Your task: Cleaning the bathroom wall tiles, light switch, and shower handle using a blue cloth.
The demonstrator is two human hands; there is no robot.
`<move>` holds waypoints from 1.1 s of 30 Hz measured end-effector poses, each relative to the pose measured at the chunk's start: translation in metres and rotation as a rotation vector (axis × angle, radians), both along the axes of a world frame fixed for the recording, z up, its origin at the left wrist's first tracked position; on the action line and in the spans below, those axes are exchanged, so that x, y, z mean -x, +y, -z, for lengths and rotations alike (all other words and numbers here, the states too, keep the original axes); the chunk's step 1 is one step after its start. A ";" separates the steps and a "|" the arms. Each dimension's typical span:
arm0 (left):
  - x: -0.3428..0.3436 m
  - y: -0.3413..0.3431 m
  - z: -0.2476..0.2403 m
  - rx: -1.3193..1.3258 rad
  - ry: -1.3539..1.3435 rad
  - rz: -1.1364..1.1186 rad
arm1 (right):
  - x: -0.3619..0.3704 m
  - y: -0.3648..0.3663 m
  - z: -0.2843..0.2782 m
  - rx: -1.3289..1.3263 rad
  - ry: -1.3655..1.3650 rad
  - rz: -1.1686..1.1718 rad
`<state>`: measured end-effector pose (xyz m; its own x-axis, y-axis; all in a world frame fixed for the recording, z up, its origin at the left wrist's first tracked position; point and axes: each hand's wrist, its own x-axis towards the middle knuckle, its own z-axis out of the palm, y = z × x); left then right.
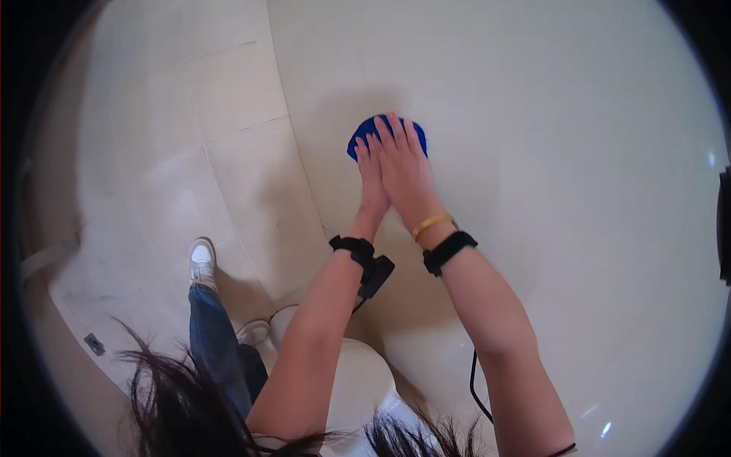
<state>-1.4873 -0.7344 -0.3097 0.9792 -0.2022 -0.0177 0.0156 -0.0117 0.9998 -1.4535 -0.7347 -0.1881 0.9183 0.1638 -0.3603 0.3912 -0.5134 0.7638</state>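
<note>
Most of the blue cloth (384,133) is hidden under the fingers; only its rounded upper edge shows beyond the fingertips. The right hand (407,171) lies flat, fingers extended and together, pressing the cloth onto a smooth, pale wall (533,114). The left hand (371,186), edge-on, probably presses too. Black wrist straps (449,250) sit below; tiled floor (228,175) lies left of the fingers.

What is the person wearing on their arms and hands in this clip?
Both forearms are bare, with no sleeves or gloves. The left hand has a black strap at the wrist carrying a small black device. The right hand has a thin gold bracelet and, just below it, a black wrist strap. A thin black cable hangs beneath the right forearm.
</note>
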 end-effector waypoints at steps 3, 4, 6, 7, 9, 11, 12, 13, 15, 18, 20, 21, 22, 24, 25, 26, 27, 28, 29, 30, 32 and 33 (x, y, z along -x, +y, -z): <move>0.025 -0.008 0.022 0.013 0.057 -0.016 | 0.034 -0.006 0.023 -0.090 0.073 0.024; 0.043 -0.011 0.028 0.015 0.109 0.005 | 0.045 -0.009 0.028 -0.094 0.088 0.031; 0.078 -0.015 0.039 0.001 0.132 0.008 | 0.072 -0.017 0.041 -0.234 0.113 0.030; 0.093 -0.019 0.042 -0.005 0.143 0.006 | 0.085 -0.022 0.047 -0.235 0.115 0.030; 0.138 -0.025 0.046 -0.034 0.162 0.055 | 0.124 -0.032 0.057 -0.266 0.165 0.048; 0.180 -0.028 0.036 -0.045 0.215 0.136 | 0.158 -0.034 0.045 -0.268 0.194 0.074; 0.194 -0.032 0.027 0.025 0.274 0.119 | 0.167 -0.031 0.032 -0.195 0.270 0.131; 0.207 -0.031 0.020 0.082 0.332 0.100 | 0.177 -0.028 0.024 -0.134 0.343 0.186; 0.234 -0.031 0.003 0.081 0.334 0.122 | 0.199 -0.027 0.011 -0.059 0.353 0.161; 0.285 -0.035 -0.031 0.105 0.346 0.183 | 0.242 -0.036 -0.016 -0.041 0.352 0.115; 0.310 -0.035 -0.055 0.112 0.347 0.213 | 0.268 -0.040 -0.041 -0.126 0.334 0.178; 0.317 -0.036 -0.069 0.113 0.345 0.229 | 0.278 -0.044 -0.058 -0.219 0.321 0.224; 0.321 -0.035 -0.082 0.112 0.340 0.243 | 0.290 -0.046 -0.075 -0.218 0.305 0.237; 0.325 -0.027 -0.116 0.142 0.260 0.270 | 0.309 -0.047 -0.115 -0.330 0.273 0.369; 0.329 -0.021 -0.131 0.183 0.189 0.283 | 0.319 -0.046 -0.131 -0.318 0.245 0.389; 0.328 -0.019 -0.144 0.208 0.074 0.214 | 0.327 -0.042 -0.150 -0.236 0.199 0.368; 0.317 -0.016 -0.159 0.208 0.057 0.238 | 0.328 -0.038 -0.168 -0.167 0.160 0.345; 0.300 -0.013 -0.174 0.166 -0.077 0.239 | 0.327 -0.038 -0.185 -0.165 0.062 0.362; 0.287 -0.015 -0.193 0.145 -0.217 0.235 | 0.324 -0.036 -0.205 -0.153 0.034 0.378; 0.271 -0.017 -0.212 0.153 -0.246 0.249 | 0.321 -0.036 -0.222 -0.121 -0.116 0.352; 0.244 -0.020 -0.242 0.144 -0.442 0.124 | 0.313 -0.034 -0.242 -0.058 -0.369 0.324; 0.243 -0.022 -0.248 0.149 -0.476 0.133 | 0.317 -0.034 -0.239 -0.057 -0.404 0.330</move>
